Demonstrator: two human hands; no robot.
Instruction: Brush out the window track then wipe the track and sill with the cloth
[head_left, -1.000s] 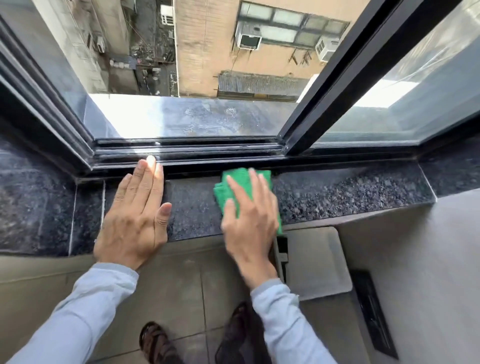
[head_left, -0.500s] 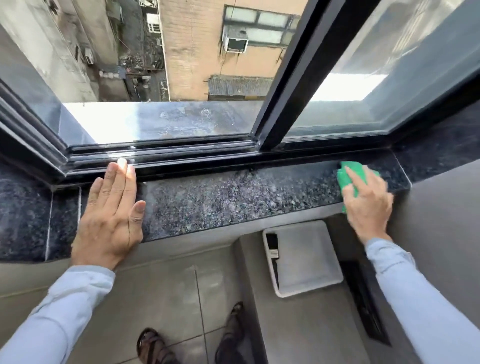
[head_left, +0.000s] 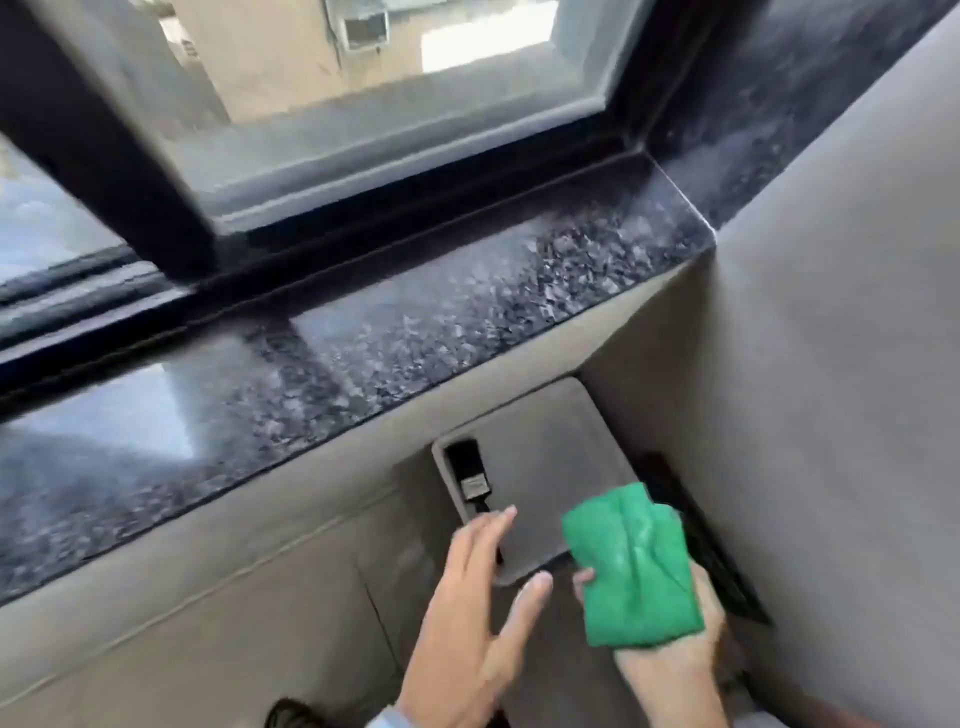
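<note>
My right hand (head_left: 670, 660) holds a folded green cloth (head_left: 636, 569) palm up, low at the right, below the sill and above a grey tray (head_left: 545, 447). My left hand (head_left: 478, 603) hovers open beside the cloth, fingers spread, touching nothing. A small dark brush (head_left: 470, 480) lies along the tray's left edge. The speckled black granite sill (head_left: 415, 322) runs across the middle. Behind it lies the dark window track (head_left: 322, 270) under the black frame. The frame is motion-blurred.
A black vertical window post (head_left: 114, 145) stands at the left. A beige wall (head_left: 831, 364) closes the right side, with a dark slotted strip (head_left: 717, 561) beside the tray. The toe of a sandal (head_left: 291, 714) shows at the bottom.
Both hands have left the sill and dropped below it. The right hand carried the cloth from the sill's right end down over the tray; the view swung right.
</note>
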